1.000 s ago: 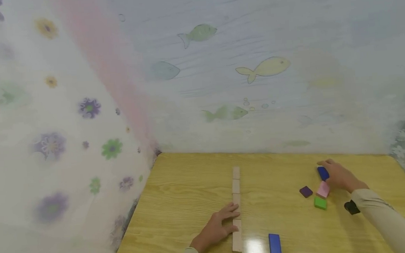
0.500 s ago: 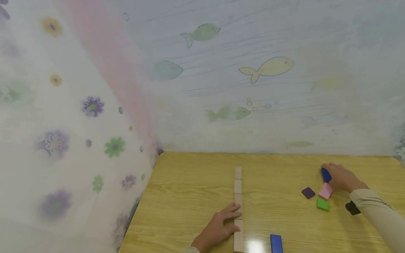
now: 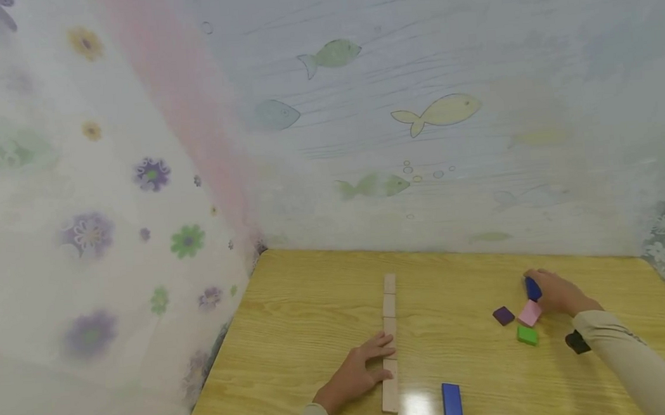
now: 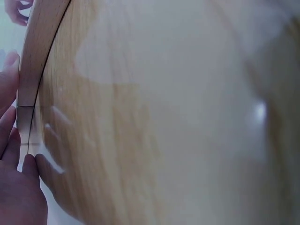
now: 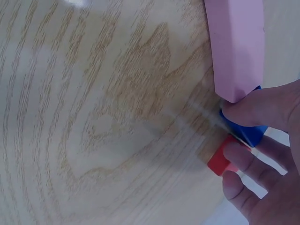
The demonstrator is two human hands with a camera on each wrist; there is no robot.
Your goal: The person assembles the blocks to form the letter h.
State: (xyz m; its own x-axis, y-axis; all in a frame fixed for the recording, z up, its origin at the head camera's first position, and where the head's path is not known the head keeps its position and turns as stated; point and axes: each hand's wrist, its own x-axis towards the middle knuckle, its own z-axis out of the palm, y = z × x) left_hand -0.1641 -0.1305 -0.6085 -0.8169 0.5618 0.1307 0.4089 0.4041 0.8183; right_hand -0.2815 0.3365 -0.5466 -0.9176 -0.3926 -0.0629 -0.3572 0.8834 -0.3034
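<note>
A straight row of plain wooden blocks (image 3: 389, 305) runs away from the person on the table. My left hand (image 3: 354, 374) lies against its near part, fingers and thumb extended over the edge. In the left wrist view, fingertips touch the side of the wooden row (image 4: 35, 65). At the right, my right hand (image 3: 560, 292) pinches a dark blue block (image 3: 532, 289). The right wrist view shows the thumb on the blue block (image 5: 251, 133) and other fingers at a red block (image 5: 222, 157) beside it. A pink block (image 3: 529, 313) lies close by the thumb.
Near the pink block are a green block (image 3: 527, 335) and a dark purple block (image 3: 503, 316). A flat blue block (image 3: 452, 404) lies at the front, right of the wooden row. Painted walls border the wooden table (image 3: 315, 297) at the back and left.
My right fingers have drawn in around the blue block, which has shifted slightly toward the person. My left hand stays on the wooden row. The head view has moved slightly.
</note>
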